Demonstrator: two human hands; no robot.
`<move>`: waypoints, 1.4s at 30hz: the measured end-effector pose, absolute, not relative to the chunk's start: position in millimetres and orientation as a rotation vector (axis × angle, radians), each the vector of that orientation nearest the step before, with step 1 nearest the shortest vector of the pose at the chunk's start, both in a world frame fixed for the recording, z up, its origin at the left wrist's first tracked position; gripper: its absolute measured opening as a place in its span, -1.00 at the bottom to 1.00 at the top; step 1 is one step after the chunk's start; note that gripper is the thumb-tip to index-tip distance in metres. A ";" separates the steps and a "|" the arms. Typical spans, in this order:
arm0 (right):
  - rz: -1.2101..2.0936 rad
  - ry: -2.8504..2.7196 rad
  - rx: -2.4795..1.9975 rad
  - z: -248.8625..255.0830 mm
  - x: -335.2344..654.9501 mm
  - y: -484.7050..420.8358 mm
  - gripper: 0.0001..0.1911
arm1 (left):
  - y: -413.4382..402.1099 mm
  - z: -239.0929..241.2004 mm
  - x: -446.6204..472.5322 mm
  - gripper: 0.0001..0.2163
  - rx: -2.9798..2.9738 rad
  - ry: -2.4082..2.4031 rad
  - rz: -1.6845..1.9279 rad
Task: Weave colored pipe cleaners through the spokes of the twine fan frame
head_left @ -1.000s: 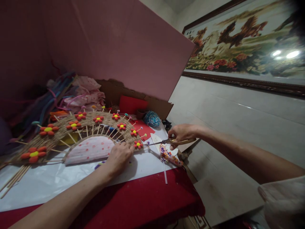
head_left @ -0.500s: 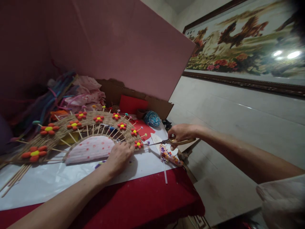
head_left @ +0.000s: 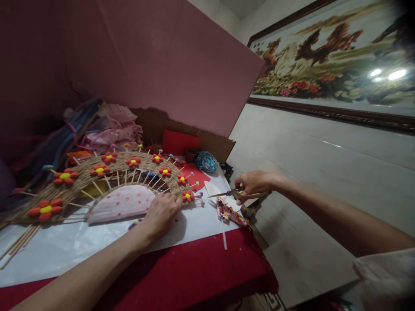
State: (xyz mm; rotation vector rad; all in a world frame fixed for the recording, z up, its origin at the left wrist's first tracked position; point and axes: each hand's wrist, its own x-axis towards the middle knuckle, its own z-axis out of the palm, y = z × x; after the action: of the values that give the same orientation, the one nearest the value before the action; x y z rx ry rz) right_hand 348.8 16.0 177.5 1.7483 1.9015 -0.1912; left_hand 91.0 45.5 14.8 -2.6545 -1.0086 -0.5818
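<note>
A half-round woven jute fan piece [head_left: 97, 179] with orange-and-yellow flowers and wooden skewers lies on white paper [head_left: 81, 242]. My left hand [head_left: 162, 212] rests palm down on its right end, fingers curled against the weave beside a pink dotted half-disc [head_left: 121, 203]. My right hand [head_left: 254, 183] grips gold-handled scissors [head_left: 231, 193] at the table's right edge. Their blades point left toward the last flower [head_left: 187, 196], a short gap away. A floral-patterned roll [head_left: 231, 212] on a white stick lies under the scissors.
A red cloth [head_left: 201, 272] covers the table front. A pink board [head_left: 162, 60] stands behind, with a cardboard box, a blue yarn ball [head_left: 206, 161], red paper and a heap of pink fabric and pipe cleaners [head_left: 97, 125]. Loose skewers [head_left: 17, 244] lie at left. A framed painting hangs right.
My right hand has drawn the scissors a little to the right, away from the fan's end. My left hand has stayed put.
</note>
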 end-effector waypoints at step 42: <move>0.124 2.458 2.112 28.9 309.9 179.9 -0.71 | 41.2 10.8 92.0 -0.84 -2.686 -0.940 -0.754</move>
State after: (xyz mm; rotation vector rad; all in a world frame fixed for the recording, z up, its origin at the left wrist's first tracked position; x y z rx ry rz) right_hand 309.9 179.9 28.9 2.1118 2.4584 0.1241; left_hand 92.0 41.2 10.8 -2.6863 -0.9405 -0.7541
